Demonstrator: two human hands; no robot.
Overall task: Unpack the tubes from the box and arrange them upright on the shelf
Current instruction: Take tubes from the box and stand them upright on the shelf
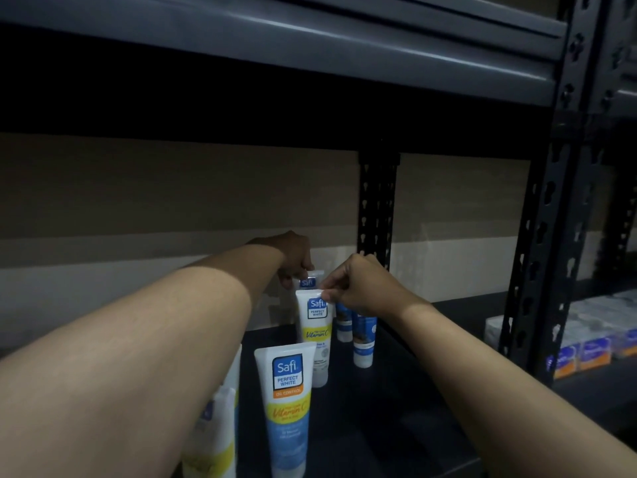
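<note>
Dark metal shelf (396, 426), beige wall (138, 188) behind

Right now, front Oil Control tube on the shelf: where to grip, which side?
Pinch the Oil Control tube by its flat crimped top, coming from above-right. It stands upright, crimp up and widest there, and the left forearm crowds its left side.

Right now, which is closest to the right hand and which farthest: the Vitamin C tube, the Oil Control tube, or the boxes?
1. Vitamin C tube: the right hand pinches its top.
2. Oil Control tube: at the front of the shelf, lower left.
3. Boxes: far right, past the post.
The left hand grips the back tube.
</note>
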